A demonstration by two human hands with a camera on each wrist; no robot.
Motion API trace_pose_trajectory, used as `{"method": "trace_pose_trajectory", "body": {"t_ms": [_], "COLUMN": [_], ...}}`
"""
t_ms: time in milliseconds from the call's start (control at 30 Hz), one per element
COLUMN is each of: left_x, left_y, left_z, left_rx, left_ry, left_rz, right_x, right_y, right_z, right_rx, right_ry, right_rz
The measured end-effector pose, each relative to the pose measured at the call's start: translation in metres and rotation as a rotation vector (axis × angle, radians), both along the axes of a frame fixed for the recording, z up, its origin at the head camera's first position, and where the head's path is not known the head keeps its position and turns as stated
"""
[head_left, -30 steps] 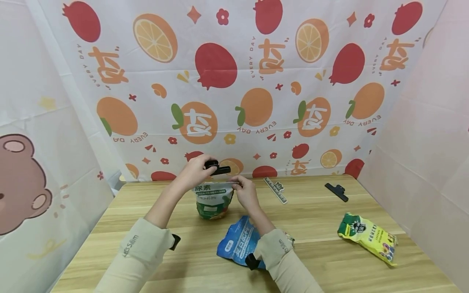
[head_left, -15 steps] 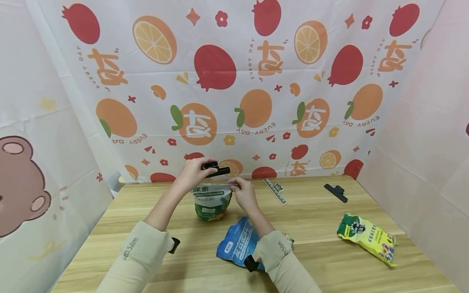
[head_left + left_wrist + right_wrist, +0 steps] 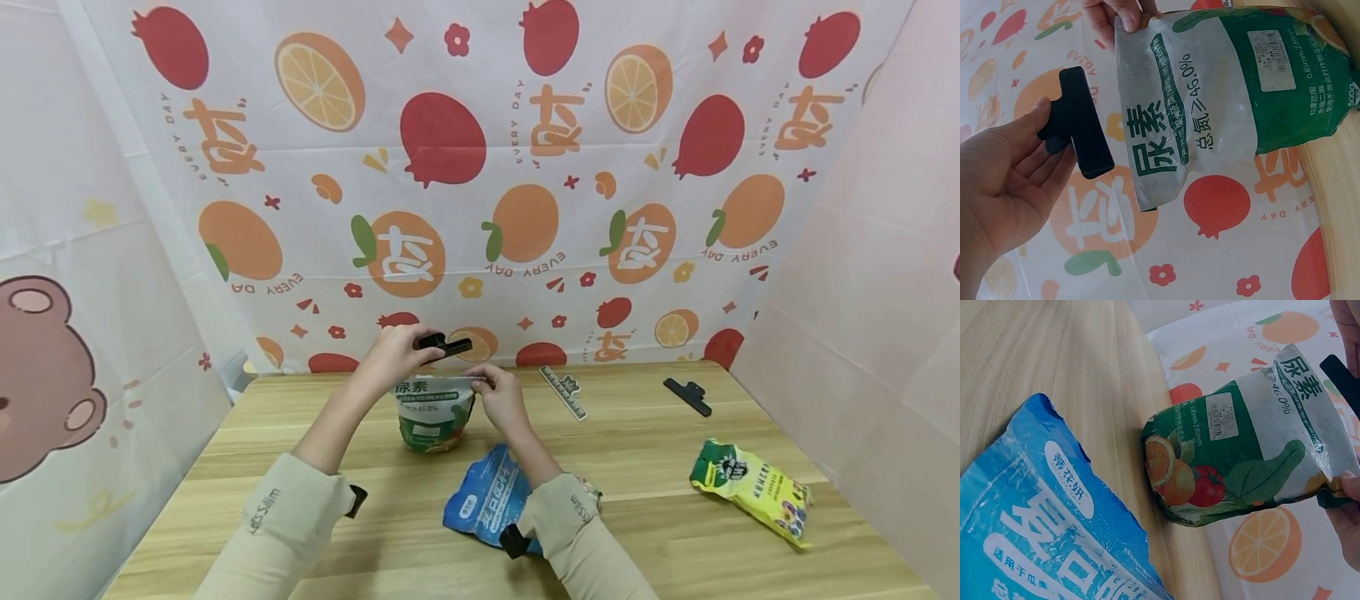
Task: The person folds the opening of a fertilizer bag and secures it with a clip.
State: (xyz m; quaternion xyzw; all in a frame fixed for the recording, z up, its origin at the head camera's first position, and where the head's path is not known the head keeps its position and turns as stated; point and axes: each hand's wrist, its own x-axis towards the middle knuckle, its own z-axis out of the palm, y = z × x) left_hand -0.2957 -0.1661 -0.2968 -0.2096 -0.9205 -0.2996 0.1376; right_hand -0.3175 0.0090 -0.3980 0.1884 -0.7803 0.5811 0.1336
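My left hand [image 3: 393,354] pinches a black bag clip [image 3: 1088,125] by its handle between thumb and fingers. The clip's long bar is held just off the top edge of a white and green fertilizer bag [image 3: 1229,81], apart from it in the left wrist view. That bag [image 3: 435,417] stands upright on the table towards the back. My right hand [image 3: 506,400] pinches its top right corner; in the right wrist view that hand's fingers [image 3: 1349,487] appear at the right edge. A blue bag [image 3: 491,496] lies in front, partly hidden under my right forearm.
On the wooden table [image 3: 637,467], a white and green patterned clip [image 3: 564,392] and another black clip [image 3: 687,395] lie at the back right. A yellow and green bag [image 3: 753,487] lies at the right. Fruit-printed cloth [image 3: 517,275] hangs behind the table.
The black clip has turned slightly in my left hand, its bar now more tilted. The fertilizer bag's top has shifted slightly left, with my right hand still pinching the corner.
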Motion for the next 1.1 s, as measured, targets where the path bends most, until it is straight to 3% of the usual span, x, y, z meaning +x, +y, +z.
{"method": "trace_pose_trajectory", "body": {"t_ms": [233,600,1100], "left_x": [0.002,0.003,-0.008], "left_y": [0.0,-0.006,-0.007], "left_z": [0.001,0.004,-0.004], "left_rx": [-0.012,-0.104,-0.167], "left_ry": [0.016,0.009,0.067], "left_rz": [-0.015,-0.155,-0.219], "right_x": [0.003,-0.002,-0.004], "right_y": [0.0,-0.002,0.001], "right_z": [0.002,-0.01,-0.008], "right_rx": [-0.019,-0.128,-0.134], "right_ry": [-0.005,-0.035,-0.006], "right_rz": [0.013,-0.024,0.006]}}
